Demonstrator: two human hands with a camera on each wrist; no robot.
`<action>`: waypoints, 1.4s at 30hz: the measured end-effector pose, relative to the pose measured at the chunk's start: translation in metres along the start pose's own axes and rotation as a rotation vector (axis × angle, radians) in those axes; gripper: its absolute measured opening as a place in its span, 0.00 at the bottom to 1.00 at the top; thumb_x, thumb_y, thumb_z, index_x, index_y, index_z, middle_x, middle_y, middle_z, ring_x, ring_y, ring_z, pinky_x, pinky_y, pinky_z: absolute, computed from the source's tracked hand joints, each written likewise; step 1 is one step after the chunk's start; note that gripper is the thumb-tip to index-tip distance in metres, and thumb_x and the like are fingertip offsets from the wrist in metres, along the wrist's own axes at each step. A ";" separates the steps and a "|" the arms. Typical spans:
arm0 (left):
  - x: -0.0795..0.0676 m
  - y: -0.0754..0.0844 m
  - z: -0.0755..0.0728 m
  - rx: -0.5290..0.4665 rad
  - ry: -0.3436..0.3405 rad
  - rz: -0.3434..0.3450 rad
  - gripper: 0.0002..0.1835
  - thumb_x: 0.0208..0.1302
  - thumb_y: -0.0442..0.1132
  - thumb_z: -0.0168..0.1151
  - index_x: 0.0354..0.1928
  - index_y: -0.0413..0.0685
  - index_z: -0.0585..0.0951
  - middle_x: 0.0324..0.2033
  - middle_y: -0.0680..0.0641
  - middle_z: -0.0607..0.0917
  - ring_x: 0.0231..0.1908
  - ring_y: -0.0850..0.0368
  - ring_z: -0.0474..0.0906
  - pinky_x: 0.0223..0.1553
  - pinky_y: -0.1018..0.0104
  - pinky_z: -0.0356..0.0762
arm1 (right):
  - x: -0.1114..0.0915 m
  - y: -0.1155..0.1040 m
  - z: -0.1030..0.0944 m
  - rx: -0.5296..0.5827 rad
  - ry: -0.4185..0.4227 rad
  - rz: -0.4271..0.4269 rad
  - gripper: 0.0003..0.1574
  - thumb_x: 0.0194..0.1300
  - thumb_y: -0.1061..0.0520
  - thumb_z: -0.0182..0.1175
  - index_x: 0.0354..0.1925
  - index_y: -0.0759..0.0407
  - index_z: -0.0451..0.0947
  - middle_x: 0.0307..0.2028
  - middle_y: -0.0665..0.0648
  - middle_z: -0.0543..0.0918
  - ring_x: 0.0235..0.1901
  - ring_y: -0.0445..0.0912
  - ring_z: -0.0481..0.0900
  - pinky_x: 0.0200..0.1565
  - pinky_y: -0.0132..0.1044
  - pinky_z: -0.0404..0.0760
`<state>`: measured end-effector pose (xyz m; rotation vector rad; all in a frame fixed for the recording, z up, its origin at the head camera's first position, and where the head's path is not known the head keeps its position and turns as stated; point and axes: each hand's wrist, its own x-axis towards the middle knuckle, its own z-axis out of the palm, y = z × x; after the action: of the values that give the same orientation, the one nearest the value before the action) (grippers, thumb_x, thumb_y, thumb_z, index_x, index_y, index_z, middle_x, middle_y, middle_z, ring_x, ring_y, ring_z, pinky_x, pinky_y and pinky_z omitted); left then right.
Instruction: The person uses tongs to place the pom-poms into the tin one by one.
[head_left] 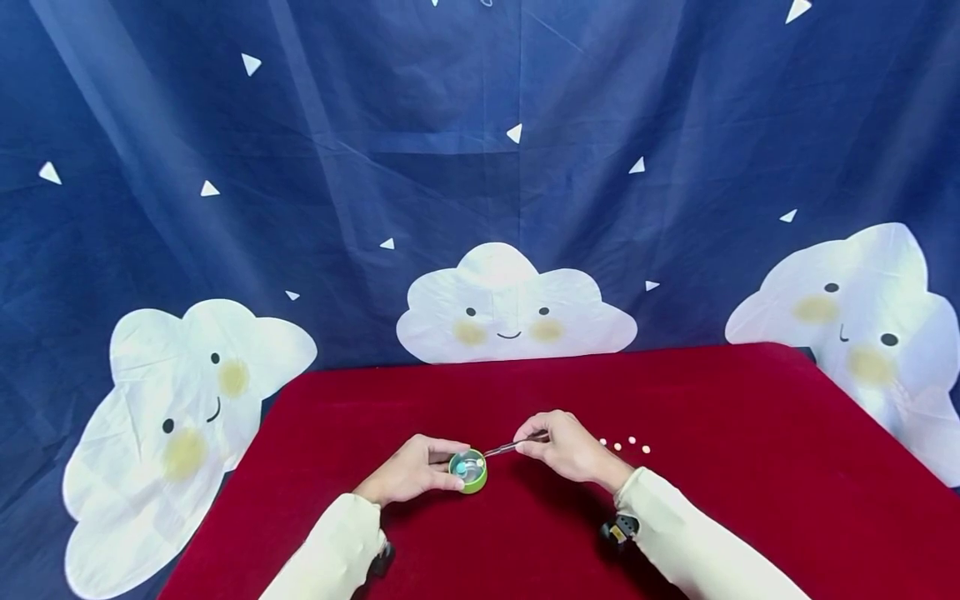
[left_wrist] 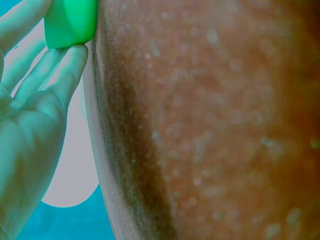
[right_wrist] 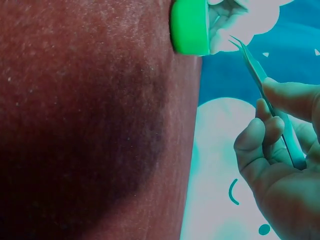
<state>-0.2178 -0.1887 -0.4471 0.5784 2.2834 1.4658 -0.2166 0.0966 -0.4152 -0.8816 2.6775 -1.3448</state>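
In the head view my left hand (head_left: 417, 469) grips a small round green container (head_left: 474, 488) on the table, thumb on the near side and fingers on the far side. Inside it show a teal piece (head_left: 461, 468) and a small pale piece (head_left: 480, 462). My right hand (head_left: 561, 446) pinches a pair of metal tweezers (head_left: 502, 448), whose tips reach the container's right rim. From the right wrist, the tweezers (right_wrist: 256, 70) point up beside the green container (right_wrist: 190, 30), with their two tips slightly apart. The left wrist view has fingertips (left_wrist: 75, 52) against the green wall.
Several small pale round pieces (head_left: 632, 440) lie on the red tablecloth (head_left: 360, 408) just right of my right hand. Behind the table hangs a dark blue curtain (head_left: 450, 192) with white clouds and triangles.
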 end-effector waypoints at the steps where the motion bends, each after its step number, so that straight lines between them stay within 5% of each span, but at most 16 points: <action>1: 0.000 0.000 0.000 0.003 -0.002 0.002 0.27 0.58 0.33 0.73 0.60 0.34 0.79 0.49 0.41 0.86 0.50 0.49 0.83 0.49 0.67 0.81 | 0.000 0.001 0.001 -0.005 0.000 0.003 0.02 0.62 0.64 0.69 0.35 0.59 0.86 0.29 0.45 0.83 0.28 0.39 0.73 0.33 0.31 0.76; 13: 0.001 0.000 0.001 0.003 -0.006 0.007 0.27 0.58 0.33 0.74 0.60 0.33 0.79 0.50 0.40 0.85 0.52 0.47 0.82 0.49 0.67 0.81 | -0.003 0.009 0.001 -0.053 -0.003 0.014 0.03 0.61 0.64 0.69 0.34 0.57 0.87 0.29 0.44 0.83 0.29 0.37 0.74 0.35 0.31 0.77; 42: -0.001 0.000 -0.001 -0.042 -0.025 0.015 0.29 0.58 0.32 0.73 0.62 0.32 0.77 0.53 0.38 0.84 0.54 0.46 0.82 0.50 0.66 0.80 | -0.028 0.022 -0.051 -0.082 0.022 0.059 0.03 0.62 0.64 0.68 0.36 0.60 0.86 0.29 0.45 0.83 0.30 0.40 0.77 0.36 0.32 0.78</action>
<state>-0.2176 -0.1902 -0.4461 0.5997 2.2280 1.5018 -0.2167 0.1585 -0.4055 -0.7923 2.7697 -1.2488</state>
